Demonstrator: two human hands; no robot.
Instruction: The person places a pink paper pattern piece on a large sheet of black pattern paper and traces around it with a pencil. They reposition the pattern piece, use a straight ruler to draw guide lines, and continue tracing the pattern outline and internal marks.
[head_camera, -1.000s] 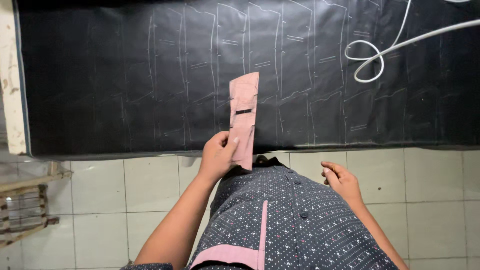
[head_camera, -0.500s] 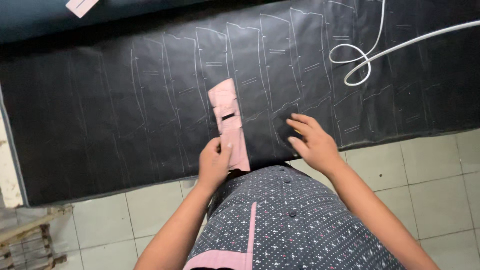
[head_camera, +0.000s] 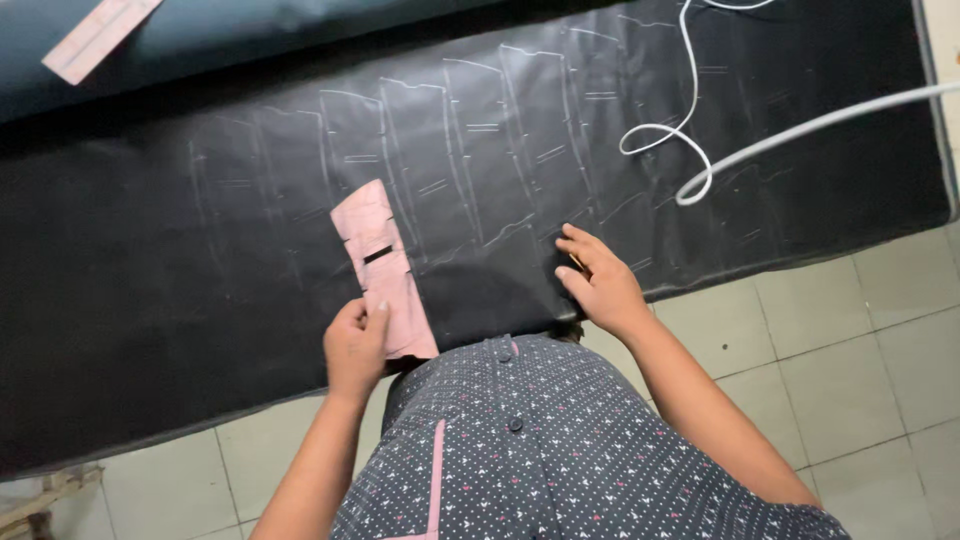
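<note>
A long pink pattern piece with a short dark slot lies on black fabric that covers the table. My left hand pinches its near end at the fabric's front edge. My right hand rests on the black fabric to the right, fingers curled around a small thin thing like a piece of chalk. White chalk outlines of the same shape run in a row across the fabric.
A white cable loops over the fabric at the upper right. A second pink strip lies on dark blue cloth at the top left. Pale floor tiles show below the table, and a wooden frame stands at the bottom left.
My right hand came up from beside my body and now rests on the fabric. The pink piece stays in my left hand, while the view has tilted and shifted.
</note>
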